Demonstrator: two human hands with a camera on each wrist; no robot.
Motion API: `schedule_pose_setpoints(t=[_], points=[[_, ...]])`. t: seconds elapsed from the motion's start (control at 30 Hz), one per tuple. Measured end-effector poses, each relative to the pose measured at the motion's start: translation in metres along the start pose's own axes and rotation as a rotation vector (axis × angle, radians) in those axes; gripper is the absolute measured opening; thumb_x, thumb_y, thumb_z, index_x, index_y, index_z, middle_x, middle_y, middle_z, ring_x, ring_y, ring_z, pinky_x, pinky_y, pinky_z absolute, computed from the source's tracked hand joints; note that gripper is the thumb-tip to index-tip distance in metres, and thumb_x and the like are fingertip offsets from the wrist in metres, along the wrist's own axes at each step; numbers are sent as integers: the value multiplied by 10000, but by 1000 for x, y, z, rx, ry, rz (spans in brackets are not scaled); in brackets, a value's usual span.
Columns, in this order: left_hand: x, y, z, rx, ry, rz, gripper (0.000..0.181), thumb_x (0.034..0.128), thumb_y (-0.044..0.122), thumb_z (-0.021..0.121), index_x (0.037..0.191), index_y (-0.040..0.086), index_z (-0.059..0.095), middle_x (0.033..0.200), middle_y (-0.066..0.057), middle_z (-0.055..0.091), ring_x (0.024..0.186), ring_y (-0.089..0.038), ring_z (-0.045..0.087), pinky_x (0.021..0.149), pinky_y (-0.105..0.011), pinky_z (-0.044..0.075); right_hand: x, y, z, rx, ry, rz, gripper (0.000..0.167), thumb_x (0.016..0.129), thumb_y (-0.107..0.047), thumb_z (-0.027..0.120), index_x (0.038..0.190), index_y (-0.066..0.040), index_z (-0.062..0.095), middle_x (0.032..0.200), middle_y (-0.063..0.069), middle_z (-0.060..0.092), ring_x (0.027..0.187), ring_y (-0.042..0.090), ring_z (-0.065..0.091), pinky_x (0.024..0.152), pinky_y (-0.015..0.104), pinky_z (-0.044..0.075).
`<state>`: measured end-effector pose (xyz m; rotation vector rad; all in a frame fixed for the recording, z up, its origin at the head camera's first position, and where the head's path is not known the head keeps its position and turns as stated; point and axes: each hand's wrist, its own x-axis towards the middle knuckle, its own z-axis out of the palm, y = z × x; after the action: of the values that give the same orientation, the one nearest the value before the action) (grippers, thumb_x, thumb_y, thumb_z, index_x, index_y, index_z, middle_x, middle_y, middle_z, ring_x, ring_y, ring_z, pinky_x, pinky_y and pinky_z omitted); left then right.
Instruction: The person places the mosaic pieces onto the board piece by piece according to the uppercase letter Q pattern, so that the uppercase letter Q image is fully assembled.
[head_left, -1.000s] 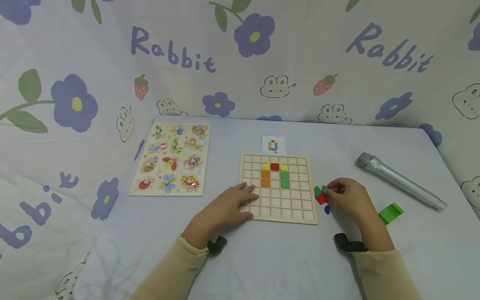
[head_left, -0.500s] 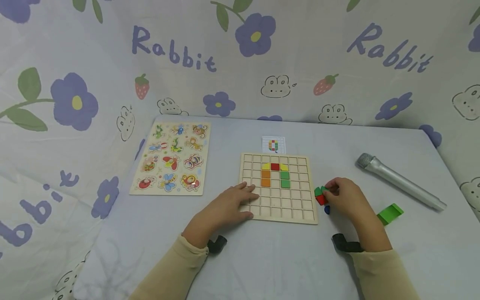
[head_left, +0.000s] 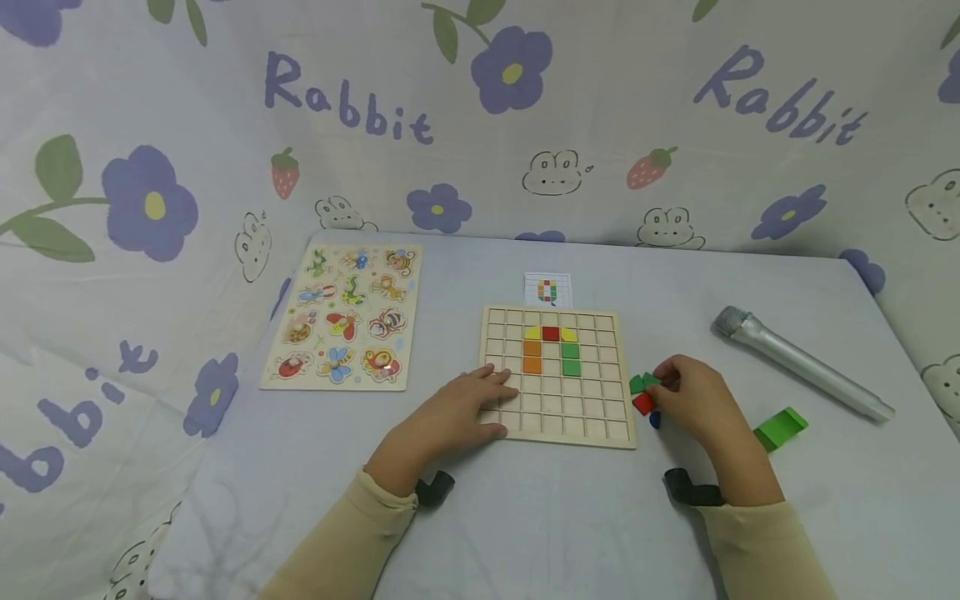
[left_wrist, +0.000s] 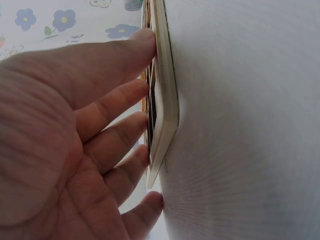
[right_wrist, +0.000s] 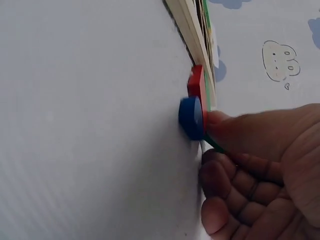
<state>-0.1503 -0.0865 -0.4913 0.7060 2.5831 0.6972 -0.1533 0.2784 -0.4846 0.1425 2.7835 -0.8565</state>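
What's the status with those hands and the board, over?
Left hand resting on grid board. Right hand pinching green piece beside it. Board partly filled with colored tiles. Red piece, blue piece close by, possibly in the fingers' way.

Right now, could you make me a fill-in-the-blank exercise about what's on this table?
The left hand touches the grid board, whose red square sits between two ____ pieces.
On it, two green squares face two ____ squares.
In the head view, the microphone lies to the grid board's ____.

Missing words: yellow; orange; right.
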Motion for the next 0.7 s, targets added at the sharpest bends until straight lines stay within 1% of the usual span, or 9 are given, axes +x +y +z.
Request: schedule_pose_setpoints(t=[0.07, 0.17, 0.27, 0.33, 0.4, 0.53, 0.6, 0.7], points=[[1, -1, 0, 6, -1, 4, 600, 996, 300, 816, 1561, 227, 627, 1759, 50, 405, 1690, -235, 253, 1377, -500, 256, -2, -1, -2, 15, 18, 2, 269, 1038, -172, 700, 1220, 19, 649, 1150, 233, 708, 1038, 365, 648, 829, 462, 589], [1, -2, 1, 9, -2, 9, 606, 995, 304, 818, 1564, 233, 624, 1759, 54, 404, 1691, -231, 251, 1379, -494, 249, -4, -9, -5, 40, 67, -21, 212, 1043, -167, 694, 1188, -14, 666, 1133, 207, 723, 1034, 351, 659, 799, 413, 566], [1, -3, 2, 7, 1, 11, 602, 993, 296, 820, 1560, 234, 628, 1755, 53, 412, 1689, -229, 255, 1380, -490, 246, -7, -28, -5, 88, 101, -58, 171, 1054, -167, 698, 1167, -39, 689, 1109, 178, 736, 1016, 330, 679, 767, 371, 561], [1, -4, 2, 2, 3, 8, 601, 991, 292, 822, 1558, 238, 630, 1754, 57, 413, 1690, -225, 254, 1380, -489, 246, -7, -47, 0, 121, 93, -91, 157, 1057, -168, 702, 1164, -53, 702, 1112, 160, 744, 1016, 310, 687, 786, 360, 561], [0, -5, 2, -4, 6, 6, 598, 990, 290, 823, 1555, 239, 633, 1753, 57, 414, 1689, -222, 255, 1379, -492, 250, -5, -67, 10, 158, 68, -120, 136, 1054, -160, 712, 1149, -62, 714, 1100, 143, 743, 998, 295, 681, 803, 366, 568], [0, -7, 1, -15, 15, 11, 583, 991, 293, 823, 1544, 236, 644, 1751, 51, 418, 1686, -221, 263, 1375, -500, 259, 5, -100, 44, 207, -20, -177, 97, 1035, -168, 747, 1096, -93, 750, 1067, 98, 753, 985, 260, 667, 876, 379, 565], [0, -7, 1, -18, 17, 21, 577, 992, 292, 822, 1539, 229, 649, 1748, 42, 424, 1684, -230, 271, 1371, -507, 268, 9, -110, 60, 221, -54, -177, 93, 1031, -182, 758, 1083, -106, 762, 1055, 82, 759, 980, 249, 665, 896, 378, 571], [2, -7, 2, -14, 15, 34, 577, 993, 295, 822, 1540, 231, 648, 1745, 37, 430, 1682, -239, 277, 1368, -510, 278, 13, -118, 74, 227, -61, -158, 87, 1030, -182, 763, 1077, -109, 767, 1050, 78, 762, 981, 242, 664, 916, 385, 579]])
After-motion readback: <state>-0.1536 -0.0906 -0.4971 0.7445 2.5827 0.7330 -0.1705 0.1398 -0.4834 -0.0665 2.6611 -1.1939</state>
